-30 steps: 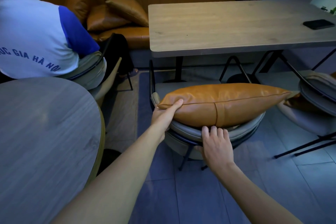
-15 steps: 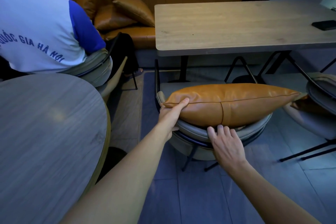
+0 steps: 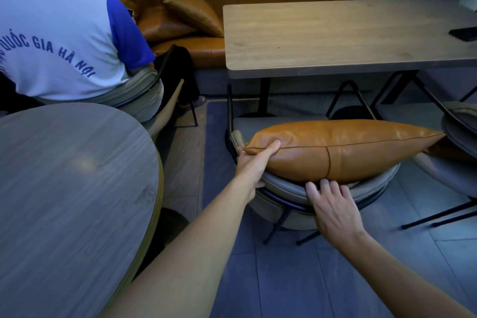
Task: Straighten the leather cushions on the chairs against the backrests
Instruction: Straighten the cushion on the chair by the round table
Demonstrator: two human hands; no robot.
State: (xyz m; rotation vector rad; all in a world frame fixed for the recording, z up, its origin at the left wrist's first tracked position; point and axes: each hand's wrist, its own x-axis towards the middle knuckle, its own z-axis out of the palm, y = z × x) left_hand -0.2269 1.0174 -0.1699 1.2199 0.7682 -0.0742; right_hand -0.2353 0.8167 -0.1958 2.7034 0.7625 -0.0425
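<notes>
Bare floor [image 3: 296, 279] behind chair [image 3: 289, 191], left hand [image 3: 254, 164] grip pinching cushion [image 3: 343, 150] corner, right hand [image 3: 333, 208] spread on backrest rim.

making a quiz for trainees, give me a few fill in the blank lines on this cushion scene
1. The left hand grips the ____ end of the tan leather cushion.
2. The right hand rests on the chair's grey ____, below the cushion.
3. The dark phone lies on the ____ table.

Missing: left; backrest; rectangular

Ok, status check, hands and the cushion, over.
Left hand gripping cushion at its left corner. Right hand open on chair backrest. Cushion upright against backrest. Nothing blocking.
</notes>
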